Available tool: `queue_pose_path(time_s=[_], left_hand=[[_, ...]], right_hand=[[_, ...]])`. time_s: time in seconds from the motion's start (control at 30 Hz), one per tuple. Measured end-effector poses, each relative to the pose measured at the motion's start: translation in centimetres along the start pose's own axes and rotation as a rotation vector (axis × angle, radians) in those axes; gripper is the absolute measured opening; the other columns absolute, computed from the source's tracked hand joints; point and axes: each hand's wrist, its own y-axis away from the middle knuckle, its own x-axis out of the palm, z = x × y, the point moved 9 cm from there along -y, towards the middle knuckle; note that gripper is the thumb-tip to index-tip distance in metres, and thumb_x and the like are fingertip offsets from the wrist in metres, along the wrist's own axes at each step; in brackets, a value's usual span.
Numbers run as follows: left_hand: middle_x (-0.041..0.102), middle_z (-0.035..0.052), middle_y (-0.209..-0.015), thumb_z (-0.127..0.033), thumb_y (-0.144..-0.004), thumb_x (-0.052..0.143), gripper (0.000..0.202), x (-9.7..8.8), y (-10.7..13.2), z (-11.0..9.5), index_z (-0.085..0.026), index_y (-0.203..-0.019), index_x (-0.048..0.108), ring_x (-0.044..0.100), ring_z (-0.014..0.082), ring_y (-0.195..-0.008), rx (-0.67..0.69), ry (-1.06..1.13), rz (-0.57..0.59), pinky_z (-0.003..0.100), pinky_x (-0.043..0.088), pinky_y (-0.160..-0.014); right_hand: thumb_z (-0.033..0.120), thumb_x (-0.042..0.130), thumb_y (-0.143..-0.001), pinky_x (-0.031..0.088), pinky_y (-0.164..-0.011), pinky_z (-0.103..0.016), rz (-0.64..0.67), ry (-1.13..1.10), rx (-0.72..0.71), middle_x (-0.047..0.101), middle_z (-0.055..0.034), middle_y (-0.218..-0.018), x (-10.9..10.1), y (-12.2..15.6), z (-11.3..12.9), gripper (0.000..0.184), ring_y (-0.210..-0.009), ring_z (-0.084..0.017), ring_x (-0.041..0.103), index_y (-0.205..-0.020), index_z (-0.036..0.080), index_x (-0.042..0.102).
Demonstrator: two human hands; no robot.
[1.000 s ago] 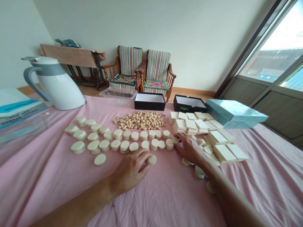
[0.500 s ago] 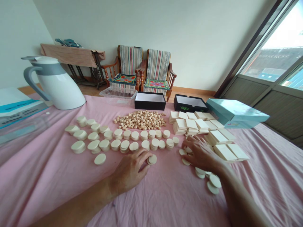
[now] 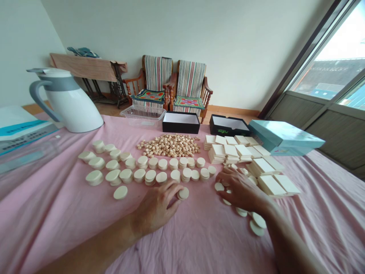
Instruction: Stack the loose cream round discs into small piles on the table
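My left hand (image 3: pixel 157 205) rests on the pink cloth (image 3: pixel 199 236), fingers curled around a small stack of cream round discs (image 3: pixel 183 193). My right hand (image 3: pixel 241 190) lies over loose cream discs (image 3: pixel 258 224), fingertips pinching one disc (image 3: pixel 219 186). Two rows of stacked discs (image 3: pixel 142 171) run across the cloth beyond both hands. Stacks of cream square tiles (image 3: pixel 245 156) sit just beyond and to the right of my right hand.
A heap of small wooden pegs (image 3: pixel 169 145) lies behind the disc rows. Two black boxes (image 3: pixel 180 122), a clear tub (image 3: pixel 143 115) and a teal box (image 3: pixel 282 137) stand at the back. A white jug (image 3: pixel 64 101) stands at the left.
My right hand drew back from the end of the disc row toward me and closed on a loose disc. My left hand stayed on its stack.
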Motion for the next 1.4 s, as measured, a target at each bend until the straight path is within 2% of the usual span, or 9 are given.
queue_pose_path(time_s=[0.17,0.27,0.57,0.93,1.1,1.17,1.27,1.33,1.4], left_hand=[[0.058,-0.0001,-0.101,-0.015,-0.082,0.052,0.023,0.0,0.1,-0.1,-0.024,-0.104,0.054,0.057,0.0157,-0.088,0.0,-0.004,-0.001,0.027,0.045,-0.08],[0.059,0.0003,-0.101,-0.014,-0.082,0.052,0.024,-0.1,0.0,-0.2,-0.024,-0.104,0.055,0.057,0.0154,-0.088,0.005,0.0,0.001,0.027,0.046,-0.08],[0.059,0.0011,-0.103,-0.01,-0.079,0.05,0.029,-0.1,0.2,-0.3,-0.023,-0.104,0.055,0.057,0.016,-0.089,0.015,-0.001,-0.01,0.028,0.046,-0.082],[0.06,0.0012,-0.105,-0.01,-0.078,0.052,0.03,0.0,0.1,-0.1,-0.023,-0.105,0.055,0.058,0.0165,-0.091,0.012,0.0,-0.011,0.03,0.046,-0.084],[0.06,0.0009,-0.104,-0.01,-0.079,0.052,0.029,-0.1,0.2,-0.1,-0.023,-0.104,0.055,0.057,0.0163,-0.091,0.013,0.004,-0.008,0.029,0.046,-0.083],[0.059,0.0009,-0.104,-0.01,-0.079,0.052,0.028,-0.1,0.2,-0.1,-0.023,-0.105,0.055,0.057,0.0161,-0.09,0.011,0.004,-0.006,0.029,0.046,-0.082],[0.059,0.0011,-0.103,-0.011,-0.081,0.052,0.027,-0.1,0.2,-0.2,-0.023,-0.105,0.055,0.057,0.0162,-0.09,0.012,0.0,-0.006,0.029,0.046,-0.082],[0.059,0.0013,-0.103,-0.012,-0.081,0.052,0.026,-0.1,0.2,-0.2,-0.023,-0.105,0.055,0.057,0.0163,-0.09,0.016,-0.004,-0.012,0.029,0.046,-0.082],[0.06,0.0014,-0.103,-0.012,-0.082,0.052,0.026,-0.1,0.2,-0.3,-0.023,-0.105,0.055,0.058,0.0163,-0.09,0.019,-0.005,-0.013,0.029,0.047,-0.082]], right_hand=[[0.02,0.056,-0.078,0.033,-0.072,-0.031,0.011,0.046,-0.001,0.058,-0.0052,-0.084,0.4,0.0,0.9,0.004,-0.081,-0.019,0.049,-0.078,0.019,0.059],[0.015,0.055,-0.074,0.034,-0.072,-0.031,-0.001,0.008,-0.009,0.057,-0.0046,-0.084,0.3,0.1,1.0,0.011,-0.081,-0.019,0.05,-0.082,0.019,0.06],[0.009,0.049,-0.07,0.041,-0.076,-0.029,-0.359,-0.227,0.028,0.056,-0.0044,-0.097,-1.9,-1.2,-1.6,0.03,-0.084,-0.017,0.054,-0.097,0.021,0.053],[0.005,0.047,-0.068,0.042,-0.083,-0.031,-0.35,-0.25,-0.069,0.057,-0.007,-0.102,-0.5,-2.7,-0.9,0.04,-0.096,-0.019,0.054,-0.105,0.019,0.053],[0.01,0.049,-0.073,0.043,-0.08,-0.03,-0.398,-0.262,-0.031,0.06,-0.0054,-0.097,-2.2,-1.9,-1.7,0.03,-0.089,-0.017,0.056,-0.101,0.019,0.056],[0.013,0.048,-0.076,0.043,-0.071,-0.028,-0.338,-0.263,0.011,0.061,-0.0029,-0.084,-2.5,-1.3,-2.3,0.019,-0.076,-0.015,0.056,-0.09,0.019,0.058],[0.019,0.05,-0.078,0.041,-0.062,-0.026,-0.12,-0.255,0.032,0.06,-0.0005,-0.073,-1.7,-0.2,-2.8,0.008,-0.066,-0.013,0.054,-0.078,0.02,0.058],[0.02,0.053,-0.077,0.042,-0.064,-0.027,-0.057,-0.214,0.026,0.061,-0.0011,-0.076,-1.5,0.6,-2.7,0.006,-0.069,-0.014,0.054,-0.079,0.02,0.058],[0.019,0.054,-0.076,0.042,-0.071,-0.029,-0.07,-0.136,0.025,0.061,-0.0033,-0.084,-1.6,1.0,-2.6,0.01,-0.078,-0.017,0.055,-0.085,0.02,0.059]])
